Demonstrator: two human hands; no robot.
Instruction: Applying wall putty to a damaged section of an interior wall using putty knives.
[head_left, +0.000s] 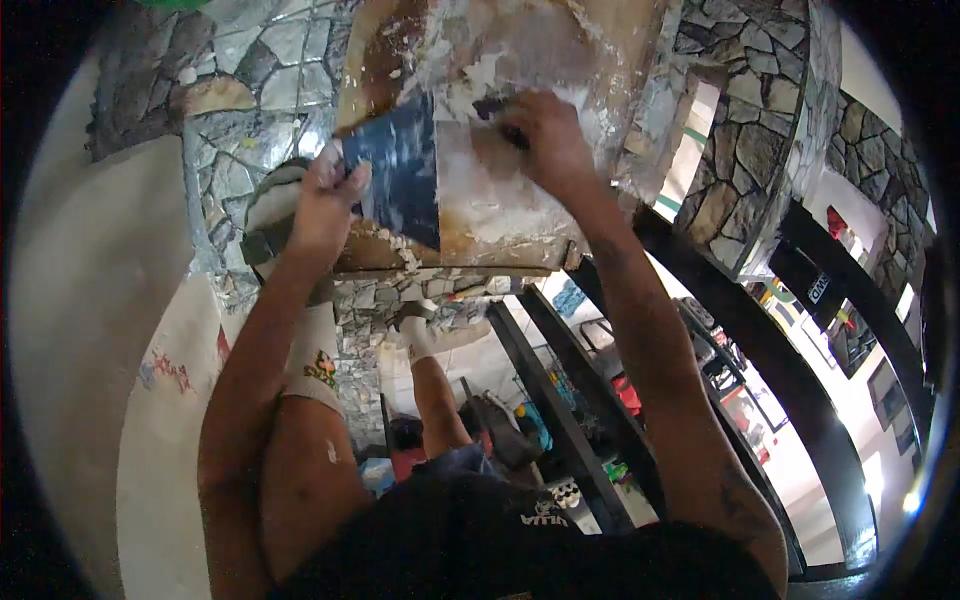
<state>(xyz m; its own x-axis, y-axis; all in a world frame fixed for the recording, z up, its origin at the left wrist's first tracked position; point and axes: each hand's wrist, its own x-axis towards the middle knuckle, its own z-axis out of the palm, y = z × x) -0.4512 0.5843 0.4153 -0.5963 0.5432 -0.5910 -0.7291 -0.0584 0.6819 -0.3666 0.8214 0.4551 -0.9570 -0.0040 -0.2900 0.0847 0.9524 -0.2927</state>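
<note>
Blue plate (402, 165), upper centre, is looking light and stiff; left hand (326, 195) is pinching its left edge, a sound hold; right hand (548, 138) is clasping a dark piece (488, 107).

White lettering (545, 520) stands on the black shirt (450, 535) and a dark panel (797, 272).
</note>
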